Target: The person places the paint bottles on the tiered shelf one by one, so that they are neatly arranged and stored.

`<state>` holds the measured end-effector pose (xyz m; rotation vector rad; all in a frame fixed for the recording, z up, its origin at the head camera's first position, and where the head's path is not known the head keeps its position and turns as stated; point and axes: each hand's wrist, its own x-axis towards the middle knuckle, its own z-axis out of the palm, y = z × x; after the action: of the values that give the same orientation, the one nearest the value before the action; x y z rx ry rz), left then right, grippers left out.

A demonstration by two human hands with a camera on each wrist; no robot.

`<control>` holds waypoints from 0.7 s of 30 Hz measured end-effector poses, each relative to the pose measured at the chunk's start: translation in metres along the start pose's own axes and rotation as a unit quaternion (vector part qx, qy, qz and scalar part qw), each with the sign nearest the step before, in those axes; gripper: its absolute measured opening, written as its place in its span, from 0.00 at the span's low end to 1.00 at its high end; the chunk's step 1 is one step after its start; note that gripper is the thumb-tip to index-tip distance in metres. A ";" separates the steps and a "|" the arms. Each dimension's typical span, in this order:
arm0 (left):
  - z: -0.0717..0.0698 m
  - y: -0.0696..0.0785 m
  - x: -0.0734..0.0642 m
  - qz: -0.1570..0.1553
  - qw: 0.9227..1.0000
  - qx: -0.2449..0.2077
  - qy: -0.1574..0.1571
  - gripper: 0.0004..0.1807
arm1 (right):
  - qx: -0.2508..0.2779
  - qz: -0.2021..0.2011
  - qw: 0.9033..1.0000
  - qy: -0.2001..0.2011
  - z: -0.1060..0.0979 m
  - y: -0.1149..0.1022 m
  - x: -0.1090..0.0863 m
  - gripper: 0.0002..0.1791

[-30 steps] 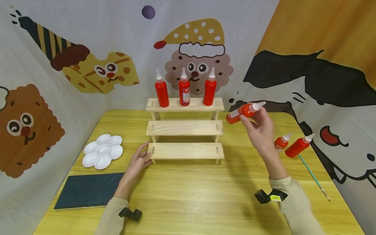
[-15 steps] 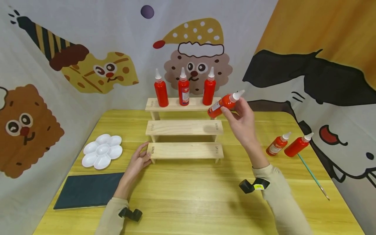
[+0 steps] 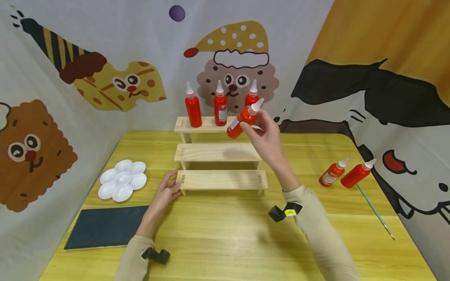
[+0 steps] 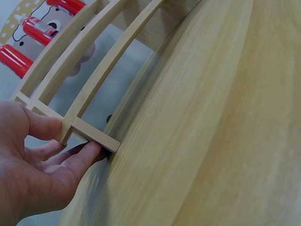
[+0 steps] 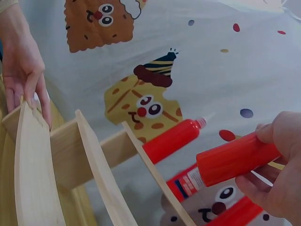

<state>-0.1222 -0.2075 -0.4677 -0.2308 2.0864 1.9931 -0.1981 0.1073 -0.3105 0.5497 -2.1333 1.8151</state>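
Note:
My right hand (image 3: 265, 138) pinches a red paint bottle (image 3: 240, 122) with a white nozzle, tilted in the air over the stepped wooden stand (image 3: 221, 179). In the right wrist view the same paint bottle (image 5: 235, 160) lies between thumb and fingers. On the stand's top step stand three upright red bottles; the right one (image 3: 251, 100) is partly covered by the held bottle. At the stand's lower left end, my left hand (image 3: 168, 190) grips the bottom step. The left wrist view shows that hand (image 4: 42, 165) with its thumb and fingers around the step's end.
Two more red bottles, one labelled (image 3: 331, 175) and one plain (image 3: 355, 176), lean or lie at the right beside a teal paintbrush (image 3: 374, 210). A white flower-shaped palette (image 3: 122, 180) and a dark flat board (image 3: 105, 228) lie at the left. A patterned cloth (image 3: 140, 23) hangs behind.
The right hand has carried its paint bottle leftward and slightly down, from right of the stand to in front of the top step. My left hand keeps its grip on the stand.

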 end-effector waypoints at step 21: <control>0.000 -0.001 0.002 0.004 1.000 -0.004 0.009 0.32 | 0.008 0.001 0.997 -0.074 0.061 0.016 0.013 0.24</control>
<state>-0.1237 -0.2078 -0.4695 -0.2428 2.0942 2.0127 -0.2157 0.0484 -0.3290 0.7082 -2.2156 1.8460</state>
